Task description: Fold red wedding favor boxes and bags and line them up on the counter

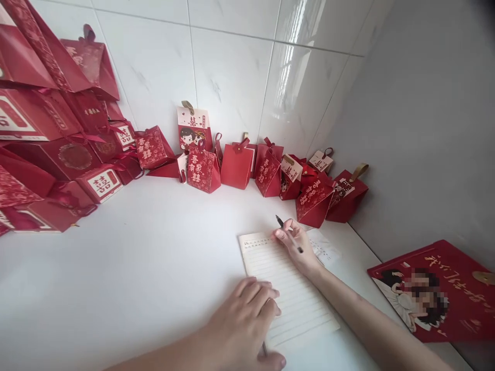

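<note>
A lined sheet of paper (288, 288) lies on the white table (135, 278), with writing on its top lines. My right hand (296, 247) rests on the upper right part of the sheet, fingers closed round a black pen (288, 233) whose upper end points up and away. My left hand (243, 319) lies palm down on the sheet's lower left corner, fingers stretched flat and holding nothing.
A row of small red gift boxes (235, 165) stands along the tiled back wall. A tall pile of larger red boxes (58, 144) fills the left side. A red illustrated card (436, 291) lies at the right table edge. A second paper (327, 247) peeks out under the right hand.
</note>
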`<state>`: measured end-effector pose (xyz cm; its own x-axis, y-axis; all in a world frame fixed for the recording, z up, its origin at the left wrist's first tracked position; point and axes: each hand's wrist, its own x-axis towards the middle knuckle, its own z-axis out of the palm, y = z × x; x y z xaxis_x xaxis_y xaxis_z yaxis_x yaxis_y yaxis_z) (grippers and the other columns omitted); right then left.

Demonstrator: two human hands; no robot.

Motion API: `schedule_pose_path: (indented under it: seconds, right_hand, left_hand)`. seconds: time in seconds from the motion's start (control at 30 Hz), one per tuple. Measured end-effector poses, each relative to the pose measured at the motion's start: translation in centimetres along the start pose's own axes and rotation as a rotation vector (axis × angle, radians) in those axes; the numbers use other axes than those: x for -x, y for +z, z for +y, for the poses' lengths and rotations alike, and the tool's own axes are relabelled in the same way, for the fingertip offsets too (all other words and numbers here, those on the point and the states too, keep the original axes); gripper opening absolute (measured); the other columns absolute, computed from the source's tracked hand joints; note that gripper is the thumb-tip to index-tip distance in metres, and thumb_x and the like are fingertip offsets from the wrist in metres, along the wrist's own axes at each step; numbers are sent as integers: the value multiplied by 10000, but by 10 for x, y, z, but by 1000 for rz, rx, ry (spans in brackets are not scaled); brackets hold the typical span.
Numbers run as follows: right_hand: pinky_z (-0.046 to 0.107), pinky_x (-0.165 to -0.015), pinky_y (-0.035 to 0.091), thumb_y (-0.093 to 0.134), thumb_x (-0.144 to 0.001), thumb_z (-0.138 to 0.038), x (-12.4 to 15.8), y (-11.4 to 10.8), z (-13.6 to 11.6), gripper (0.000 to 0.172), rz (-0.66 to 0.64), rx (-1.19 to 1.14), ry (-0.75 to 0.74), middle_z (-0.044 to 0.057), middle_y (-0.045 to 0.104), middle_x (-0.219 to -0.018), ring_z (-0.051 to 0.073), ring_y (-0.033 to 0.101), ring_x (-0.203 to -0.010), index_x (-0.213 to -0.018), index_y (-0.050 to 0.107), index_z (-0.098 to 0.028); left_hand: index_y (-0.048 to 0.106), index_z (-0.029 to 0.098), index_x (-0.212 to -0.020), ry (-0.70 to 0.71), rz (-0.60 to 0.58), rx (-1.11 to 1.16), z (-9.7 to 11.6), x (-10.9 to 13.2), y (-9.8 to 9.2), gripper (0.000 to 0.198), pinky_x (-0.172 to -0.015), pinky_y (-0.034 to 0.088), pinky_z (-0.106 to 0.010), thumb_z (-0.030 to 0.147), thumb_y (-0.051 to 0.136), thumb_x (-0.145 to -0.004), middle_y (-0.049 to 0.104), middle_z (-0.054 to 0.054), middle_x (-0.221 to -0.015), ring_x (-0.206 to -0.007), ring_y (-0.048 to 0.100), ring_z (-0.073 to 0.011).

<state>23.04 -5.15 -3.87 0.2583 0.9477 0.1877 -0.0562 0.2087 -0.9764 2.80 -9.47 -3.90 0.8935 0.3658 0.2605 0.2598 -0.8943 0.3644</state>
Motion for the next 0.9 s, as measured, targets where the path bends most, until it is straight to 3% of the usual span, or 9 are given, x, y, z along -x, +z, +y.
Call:
schedule_pose_path:
  seconds: [0.1,0.2,0.27,0.37,0.53,0.7,0.9]
  right_hand:
    - [256,-566,432,615,-734,-673,-2,-1,-2,493,66,-162,43,-24,564,-531,141,515,-532,-683,399,-232]
    - [282,-597,457,528,-719,-760,-5,-1,-5,545,100,-208,81,19,622,-642,159,552,-591,-775,520,-218]
    - [277,-598,455,620,-696,-693,-6,-1,-7,507,99,-119,107,31,632,-680,156,557,-605,-784,557,-198]
    - [231,-487,374,743,-680,-490,-5,-2,-8,385,97,90,134,-30,560,-545,119,475,-490,-722,488,-205]
    - [222,-446,262,609,-788,-371,1,-7,-8,365,68,346,110,-65,422,-475,87,337,-449,-596,342,-214]
    - [226,-450,218,539,-781,-288,1,-9,-5,349,51,397,116,-79,286,-494,85,247,-474,-573,269,-215]
    - [230,-466,226,537,-770,-294,-2,-9,-2,338,27,459,98,-72,287,-518,93,253,-498,-572,276,-213]
  left_hand:
    - [561,169,-885,88,198,-69,-5,-1,14,359,-980,381,-372,511,575,-776,625,-63,-1060,-1050,532,-227]
    - [547,172,-829,124,314,-150,-8,-2,25,148,-983,358,-341,290,472,-877,630,-39,-1020,-1011,536,-191]
    - [545,173,-817,125,329,-186,-9,-2,28,115,-996,341,-335,156,442,-866,627,-25,-1014,-1024,530,-180]
    - [536,175,-784,131,355,-227,-8,-3,28,125,-994,345,-348,107,453,-848,626,-17,-987,-1016,535,-181]
    - [526,180,-750,117,350,-268,-7,-5,25,156,-1006,346,-355,78,451,-841,634,-3,-968,-1003,553,-176]
    - [520,187,-750,105,342,-257,-5,-5,24,165,-1020,340,-354,72,436,-834,633,7,-953,-1008,561,-173]
    - [533,186,-744,96,338,-238,-3,-5,22,189,-1040,309,-362,55,423,-825,645,10,-942,-1008,562,-176]
